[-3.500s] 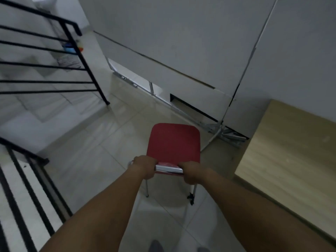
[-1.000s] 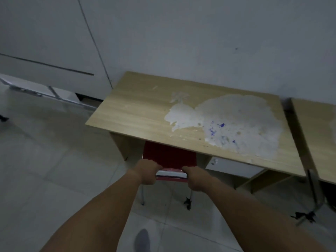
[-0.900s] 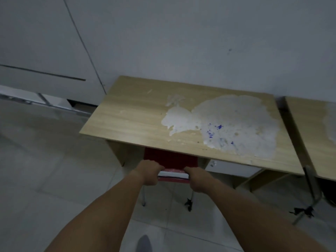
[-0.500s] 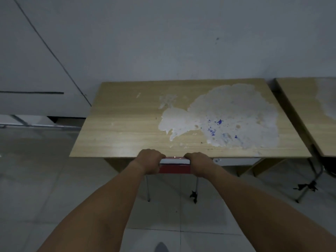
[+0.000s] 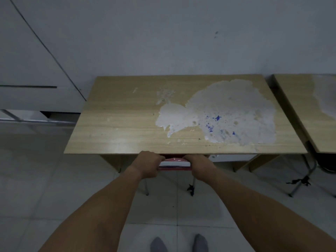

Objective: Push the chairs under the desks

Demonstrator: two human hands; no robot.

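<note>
Nearest, two grey-socked feet (image 5: 179,243) planted on the pale tiled floor (image 5: 36,179), toes toward the desk. Above them, both bare forearms stretched forward, side by side. Left hand (image 5: 148,165) wrapped around the top rail of the red chair (image 5: 175,165), knuckles up; right hand (image 5: 199,166) clamped on the same rail just beside it, a short pale strip of backrest showing between them. Seat hidden beneath the wooden desk (image 5: 118,128), only the backrest top and two thin metal legs visible below the front edge; backrest apparently touching or just short of that edge, hard to tell which. Further on, a large pale patch of peeled surface flecked with blue on the desktop, then the grey wall (image 5: 163,33) behind. Off to the right, a second desk (image 5: 298,99) standing close beside the first, with another chair's metal legs (image 5: 300,180) showing under it. Likely the last stretch of this chair's push, nearly or fully home. Next: at most a small firm nudge straight ahead, fingers kept clear of the desk edge, then release of both grips and a turn toward any chair left out.
</note>
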